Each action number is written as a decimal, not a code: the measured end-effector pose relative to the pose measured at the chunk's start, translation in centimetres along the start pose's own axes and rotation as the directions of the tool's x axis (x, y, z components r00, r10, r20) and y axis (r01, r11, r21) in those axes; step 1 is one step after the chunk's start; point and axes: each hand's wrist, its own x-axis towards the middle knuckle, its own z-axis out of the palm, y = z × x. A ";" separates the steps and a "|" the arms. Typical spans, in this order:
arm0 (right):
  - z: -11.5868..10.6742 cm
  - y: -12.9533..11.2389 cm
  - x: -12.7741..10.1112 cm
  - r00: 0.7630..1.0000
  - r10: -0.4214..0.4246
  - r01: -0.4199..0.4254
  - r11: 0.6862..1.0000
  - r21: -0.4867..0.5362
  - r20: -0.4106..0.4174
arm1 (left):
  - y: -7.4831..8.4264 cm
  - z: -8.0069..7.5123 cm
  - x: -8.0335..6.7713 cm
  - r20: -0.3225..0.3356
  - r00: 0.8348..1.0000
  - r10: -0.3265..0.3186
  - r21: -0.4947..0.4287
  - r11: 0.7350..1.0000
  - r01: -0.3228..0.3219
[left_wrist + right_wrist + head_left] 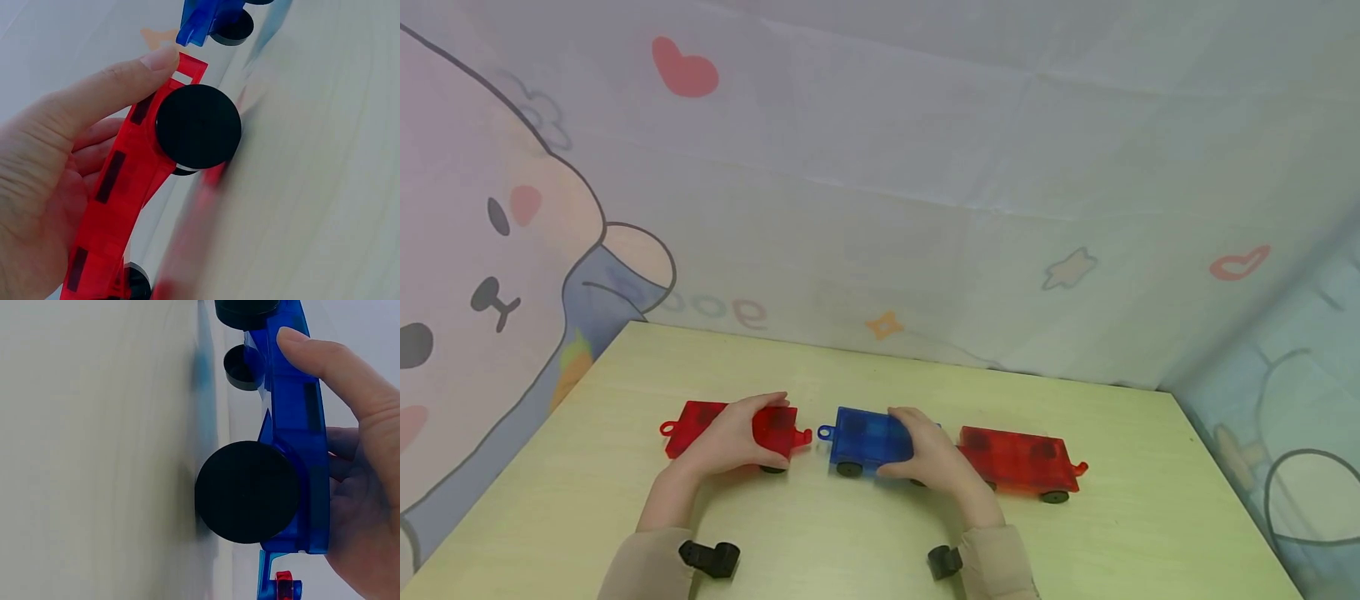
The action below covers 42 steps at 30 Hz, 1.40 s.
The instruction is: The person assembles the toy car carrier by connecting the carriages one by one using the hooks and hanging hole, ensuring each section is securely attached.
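Note:
Three flat translucent toy wagons with black wheels stand in a row on the pale table (865, 542). My left hand (741, 437) grips the left red wagon (696, 421) across its top, thumb on the near edge; the left wrist view shows that red wagon (125, 187) close up. My right hand (925, 450) grips the blue wagon (865, 437) in the middle, shown in the right wrist view as a blue wagon (300, 437) held by thumb and fingers. A small gap separates the red wagon's hook from the blue wagon's ring. The right red wagon (1018, 458) stands just behind the blue one, untouched.
A cloth backdrop (925, 208) with cartoon prints rises behind the table's far edge and wraps round both sides. Black wrist-camera mounts (711, 558) show at both sleeves near the front edge.

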 end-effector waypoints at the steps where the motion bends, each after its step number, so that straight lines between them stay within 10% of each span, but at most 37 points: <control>1: 0.0 0.0 0.0 1.000 0.000 0.000 1.000 0.003 -0.003 | 0.0 0.0 0.0 0.000 1.000 -0.001 -0.001 1.000 0.001; 42: 0.2 0.5 0.1 1.000 -0.028 0.027 0.999 -0.021 -0.002 | 1.4 1.5 0.6 0.017 1.000 0.021 0.006 1.000 -0.021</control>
